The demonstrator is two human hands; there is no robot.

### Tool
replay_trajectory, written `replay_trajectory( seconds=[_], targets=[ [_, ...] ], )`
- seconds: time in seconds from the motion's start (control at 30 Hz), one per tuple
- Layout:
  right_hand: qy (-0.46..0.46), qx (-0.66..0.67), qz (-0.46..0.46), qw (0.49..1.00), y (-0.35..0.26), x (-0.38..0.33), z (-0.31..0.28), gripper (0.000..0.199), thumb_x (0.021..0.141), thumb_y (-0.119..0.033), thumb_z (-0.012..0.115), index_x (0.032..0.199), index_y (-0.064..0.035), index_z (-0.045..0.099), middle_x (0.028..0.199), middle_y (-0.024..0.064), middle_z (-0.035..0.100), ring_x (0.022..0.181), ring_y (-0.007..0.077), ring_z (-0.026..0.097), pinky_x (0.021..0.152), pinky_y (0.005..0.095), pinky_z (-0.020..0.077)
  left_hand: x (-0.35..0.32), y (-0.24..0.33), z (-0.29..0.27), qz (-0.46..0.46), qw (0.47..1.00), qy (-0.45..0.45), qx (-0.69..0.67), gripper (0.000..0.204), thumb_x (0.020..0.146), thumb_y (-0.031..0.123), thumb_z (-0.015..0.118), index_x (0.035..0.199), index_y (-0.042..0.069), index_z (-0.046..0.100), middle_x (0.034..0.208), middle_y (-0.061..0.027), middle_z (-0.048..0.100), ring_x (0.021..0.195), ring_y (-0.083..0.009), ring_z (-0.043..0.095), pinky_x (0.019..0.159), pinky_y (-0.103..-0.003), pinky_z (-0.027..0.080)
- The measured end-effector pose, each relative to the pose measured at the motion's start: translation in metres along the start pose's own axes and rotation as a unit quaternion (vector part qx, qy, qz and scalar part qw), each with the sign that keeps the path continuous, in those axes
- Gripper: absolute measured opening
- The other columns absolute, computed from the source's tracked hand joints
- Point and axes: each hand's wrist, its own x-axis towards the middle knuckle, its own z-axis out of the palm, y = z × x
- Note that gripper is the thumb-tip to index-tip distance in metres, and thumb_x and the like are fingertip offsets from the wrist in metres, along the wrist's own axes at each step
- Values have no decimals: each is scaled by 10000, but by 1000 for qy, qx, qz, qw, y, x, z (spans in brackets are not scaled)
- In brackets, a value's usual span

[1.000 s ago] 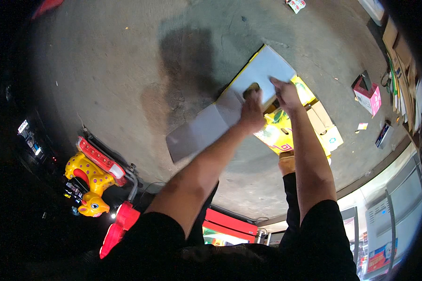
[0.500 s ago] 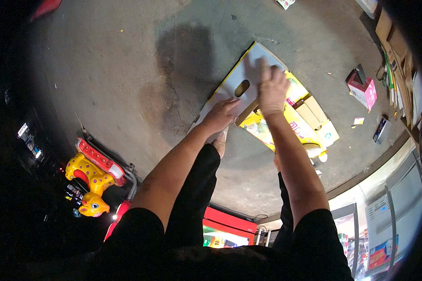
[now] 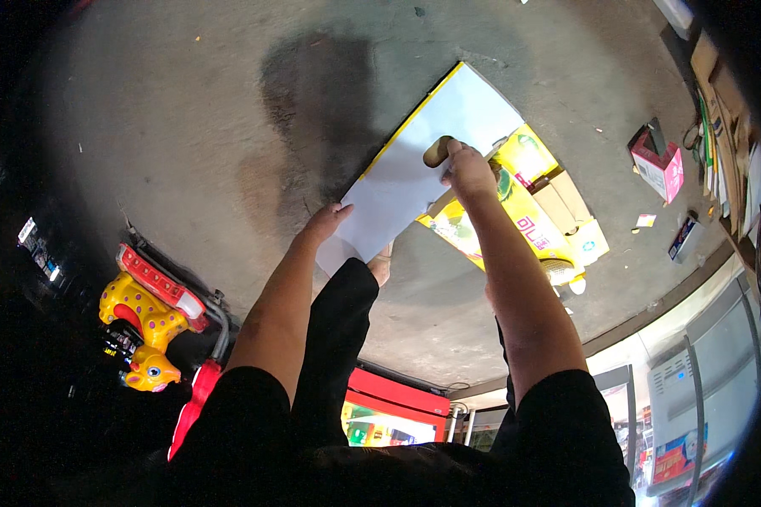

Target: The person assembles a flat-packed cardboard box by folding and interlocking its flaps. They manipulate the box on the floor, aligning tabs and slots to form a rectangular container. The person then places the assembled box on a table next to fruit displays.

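Observation:
A flattened cardboard box (image 3: 490,93) lies on the floor in front of me, its plain whitish panel with an oval handle hole turned up. Its yellow printed side (image 3: 528,215) and a brown flap show at the right. My left hand (image 3: 324,224) grips the panel's near left edge, thumb on top and fingers mostly hidden beneath. Beside the handle hole, my right hand (image 3: 472,175) is closed on the panel's right edge. Part of my foot (image 3: 382,266) shows under the near end of the panel, and a slipper (image 3: 562,272) shows beside the yellow part.
On the right are a pink and white carton (image 3: 658,165), a small dark box (image 3: 685,239) and stacked flattened cardboard (image 3: 723,139). A yellow spotted animal ride (image 3: 144,317) stands at the left. Behind me is a red-framed lit cooler (image 3: 397,397).
My left hand has moved left to the panel's edge. My right hand has come down from the panel's far part to beside the handle hole. More of the whitish panel shows.

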Motion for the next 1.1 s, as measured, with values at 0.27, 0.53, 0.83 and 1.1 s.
replay_trajectory(
  seconds=[0.27,0.53,0.83,1.1],
  targets=[
    [10,-23,22,999,-1,-2,-5,391,690,-39,723,1028,-68,529,1025,175,656,969,349,641,849,429,496,-82,73,-62,-110,979,-73,157,570,870,443,628,1252,22,574,1163,-191,628,1068,-253,597,924,-374,462],
    [48,-96,-21,994,1,-3,0,388,686,-100,715,1029,-96,533,1027,128,670,997,315,642,855,409,504,-114,145,-122,-21,922,-225,-314,529,942,251,584,1398,40,416,1306,-186,556,1136,-271,577,990,-389,442],
    [76,-162,-91,980,4,-34,-13,242,817,-113,513,1020,-26,613,1025,114,628,1008,281,601,852,398,470,9,237,-26,180,976,74,-100,900,804,470,724,1446,20,280,1259,-202,576,1173,-314,571,980,-404,457],
    [288,163,215,919,142,-290,-24,406,778,-91,687,1157,-36,554,1168,161,564,1100,376,516,929,437,432,2,223,-33,190,973,133,-9,935,705,428,825,1397,6,358,1297,-148,545,1195,-278,526,1010,-382,418]
  ],
)
